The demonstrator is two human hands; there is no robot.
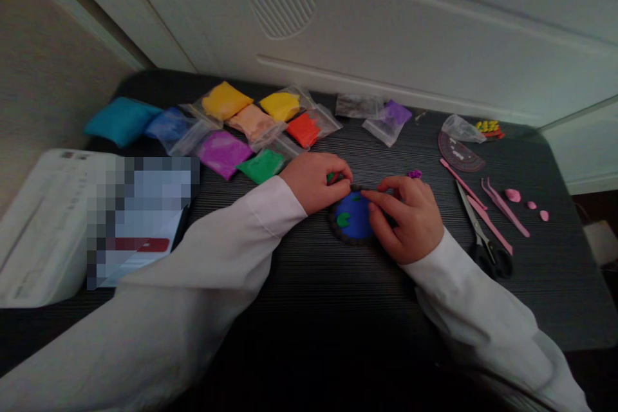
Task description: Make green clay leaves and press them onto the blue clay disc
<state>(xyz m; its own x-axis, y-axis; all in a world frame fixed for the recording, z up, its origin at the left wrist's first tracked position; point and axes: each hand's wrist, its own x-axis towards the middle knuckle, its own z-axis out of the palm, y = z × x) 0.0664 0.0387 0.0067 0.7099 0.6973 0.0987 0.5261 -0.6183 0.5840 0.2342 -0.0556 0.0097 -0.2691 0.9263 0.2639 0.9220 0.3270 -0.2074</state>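
A round blue clay disc [356,217] with a dark, beaded rim lies on the dark table in front of me. On its blue face sit a notched green clay leaf [343,219] and a smaller green strip. My left hand [313,181] is at the rim's far left edge, thumb and index finger pinched together; what is between them is hidden. A bit of green [331,177] shows in the gap of its fingers. My right hand [405,219] grips the disc's right side, index fingertip on the far rim, thumb lower down, covering part of it.
Several bags of coloured clay, among them an orange-yellow one [226,101] and a green one [263,166], lie behind. A phone [145,219] and white box [53,225] stand left. Scissors [485,248], pink tweezers [506,208], pink tools and a protractor [461,153] lie right.
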